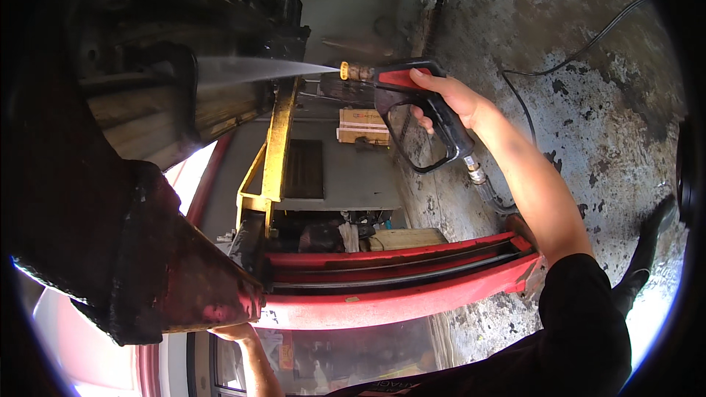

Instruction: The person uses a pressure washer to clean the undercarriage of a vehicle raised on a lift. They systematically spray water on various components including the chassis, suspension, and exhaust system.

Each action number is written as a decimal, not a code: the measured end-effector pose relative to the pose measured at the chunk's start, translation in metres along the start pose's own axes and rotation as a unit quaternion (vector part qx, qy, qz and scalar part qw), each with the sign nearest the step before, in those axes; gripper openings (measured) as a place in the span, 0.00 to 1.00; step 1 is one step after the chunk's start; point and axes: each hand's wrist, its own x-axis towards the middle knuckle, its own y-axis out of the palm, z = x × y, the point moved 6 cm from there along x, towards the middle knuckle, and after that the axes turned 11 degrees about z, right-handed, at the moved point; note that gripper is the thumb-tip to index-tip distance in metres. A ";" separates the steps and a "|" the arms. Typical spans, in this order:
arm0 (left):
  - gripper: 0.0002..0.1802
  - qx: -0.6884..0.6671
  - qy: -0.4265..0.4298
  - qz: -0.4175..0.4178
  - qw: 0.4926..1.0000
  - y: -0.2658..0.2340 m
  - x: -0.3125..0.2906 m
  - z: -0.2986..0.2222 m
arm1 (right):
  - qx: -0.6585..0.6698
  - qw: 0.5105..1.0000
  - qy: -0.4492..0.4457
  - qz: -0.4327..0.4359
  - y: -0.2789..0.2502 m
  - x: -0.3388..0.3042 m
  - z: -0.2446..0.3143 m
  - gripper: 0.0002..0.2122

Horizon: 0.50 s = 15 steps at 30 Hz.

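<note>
My right hand [448, 99] is wrapped around the grip of a black and red pressure washer gun [423, 114]. A fan of water [272, 68] leaves its yellow nozzle tip [344, 70] toward the left and strikes a dark, dirty metal underside [147, 73]. From the gun's lower end, a metal coupling [474, 169] leads into a hose [491, 195]. Lower down, my left hand [234, 331] is raised against the bottom edge of a dark, worn metal piece [198, 279]. That piece hides its fingers, so its grip cannot be made out.
A red steel post [397, 301] with a long slot crosses below the gun, joined near a yellow metal bracket [276, 147]. Beyond stands a cardboard box [364, 126] by a grey wall. A thin black cable [566, 66] runs over the stained, peeling floor [610, 125] at right.
</note>
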 end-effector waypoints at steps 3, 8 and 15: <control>0.39 -0.006 0.004 0.012 1.000 0.002 0.000 0.003 | 0.012 1.000 -0.006 -0.005 0.008 0.002 0.003 0.21; 0.38 -0.077 0.095 -0.038 0.992 0.000 0.000 0.010 | 0.025 0.999 -0.020 0.013 0.007 0.010 0.013 0.23; 0.46 0.014 -0.048 0.041 0.998 0.005 -0.002 0.009 | -0.013 1.000 -0.016 -0.006 0.006 0.017 0.011 0.24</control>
